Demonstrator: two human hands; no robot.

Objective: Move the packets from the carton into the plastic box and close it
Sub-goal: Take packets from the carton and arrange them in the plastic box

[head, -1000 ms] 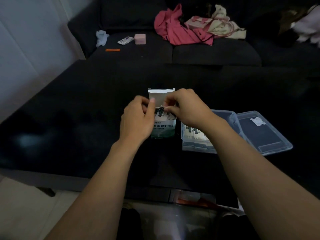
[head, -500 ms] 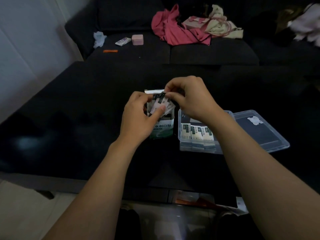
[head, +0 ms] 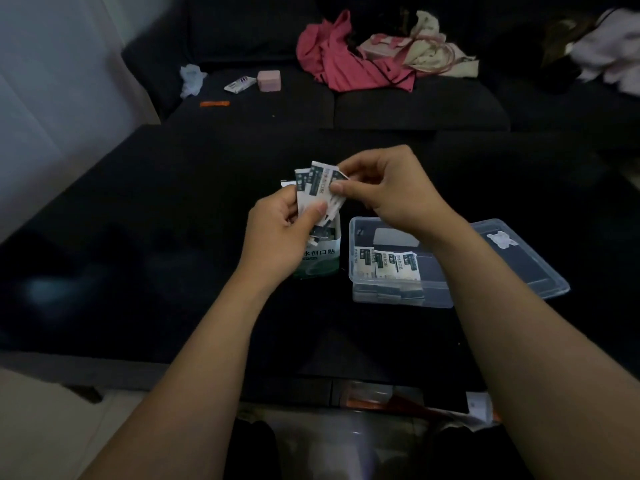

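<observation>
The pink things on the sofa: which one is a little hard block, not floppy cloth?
The small pink box, left of the crumpled pink cloth. It has straight edges and square corners; the cloth lies in loose folds.

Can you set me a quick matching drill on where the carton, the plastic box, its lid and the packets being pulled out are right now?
Things:
1. carton
2. plastic box
3. lid
4. fanned packets

Places or states:
A. lying open beside the box
B. pinched by left hand and right hand
C. standing open behind the left hand
D. holds a row of packets

Pairs: 1-C, 2-D, 3-A, 4-B
</observation>
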